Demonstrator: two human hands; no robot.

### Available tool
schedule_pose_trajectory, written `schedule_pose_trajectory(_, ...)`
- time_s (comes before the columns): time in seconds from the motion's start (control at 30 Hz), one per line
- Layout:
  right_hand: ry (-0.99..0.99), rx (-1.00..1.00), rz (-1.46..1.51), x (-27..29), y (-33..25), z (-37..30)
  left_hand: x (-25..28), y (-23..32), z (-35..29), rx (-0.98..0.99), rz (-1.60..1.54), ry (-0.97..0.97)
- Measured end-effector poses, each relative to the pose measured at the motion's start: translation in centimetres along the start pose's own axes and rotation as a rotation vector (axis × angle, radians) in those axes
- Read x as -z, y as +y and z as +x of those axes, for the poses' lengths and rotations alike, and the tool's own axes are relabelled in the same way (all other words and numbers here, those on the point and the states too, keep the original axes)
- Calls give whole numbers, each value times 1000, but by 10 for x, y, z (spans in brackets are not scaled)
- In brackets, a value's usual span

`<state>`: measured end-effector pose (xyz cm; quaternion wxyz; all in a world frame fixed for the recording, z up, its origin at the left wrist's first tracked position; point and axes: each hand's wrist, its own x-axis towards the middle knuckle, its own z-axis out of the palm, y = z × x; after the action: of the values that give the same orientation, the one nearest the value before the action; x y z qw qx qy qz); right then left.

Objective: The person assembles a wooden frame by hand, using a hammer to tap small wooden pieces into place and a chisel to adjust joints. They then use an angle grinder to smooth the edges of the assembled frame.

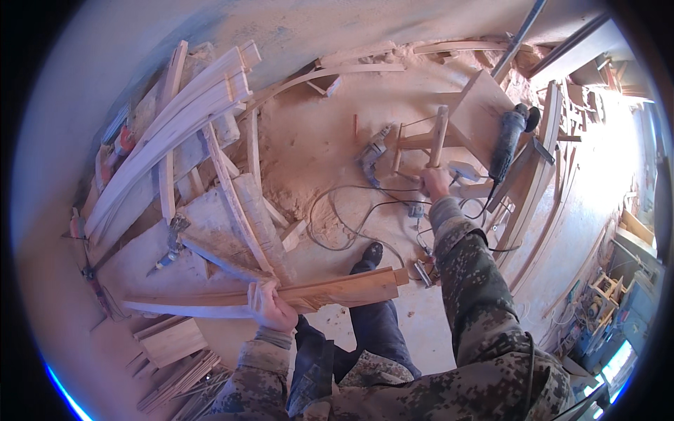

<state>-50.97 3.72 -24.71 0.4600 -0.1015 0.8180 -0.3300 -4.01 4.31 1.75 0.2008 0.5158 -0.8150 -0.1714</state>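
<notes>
Camouflage-patterned fabric sleeves (pixel 481 298) fill the foreground, and the left hand (pixel 272 307) is gripping a long brown-and-pale wooden board (pixel 351 288) around its middle, crosswise in front of the legs (pixel 382 330). Right hand (pixel 435 182) looks wrapped around a pale wooden stick-like handle (pixel 439 133). Board's probably stiff, lightish but unwieldy, so mid-length's your best hold, minding splinters.

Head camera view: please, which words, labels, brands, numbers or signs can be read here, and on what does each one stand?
No text can be read in this view.
Grey power tool: any marking is too small and blurred to read.
Wood in the left hand: no writing visible.
</notes>
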Motion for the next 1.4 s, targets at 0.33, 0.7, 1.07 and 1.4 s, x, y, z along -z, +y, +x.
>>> schedule_pose_trajectory(0.33, 365, 446, -264, 76, 47, -31, 3, 8, 0, 18, 127, -50)
schedule_pose_trajectory(0.7, -297, 537, -166, 16, -163, -282, 34, -23, 10, -620, -127, -330)
schedule_pose_trajectory(1.07, -290, 970, -810, -319, -218, -412, 126, -184, -20, -564, -360, -480)
schedule_pose_trajectory(1.4, 23, 623, -789, -343, -245, -447, 216, -305, -25, -350, -210, -501)
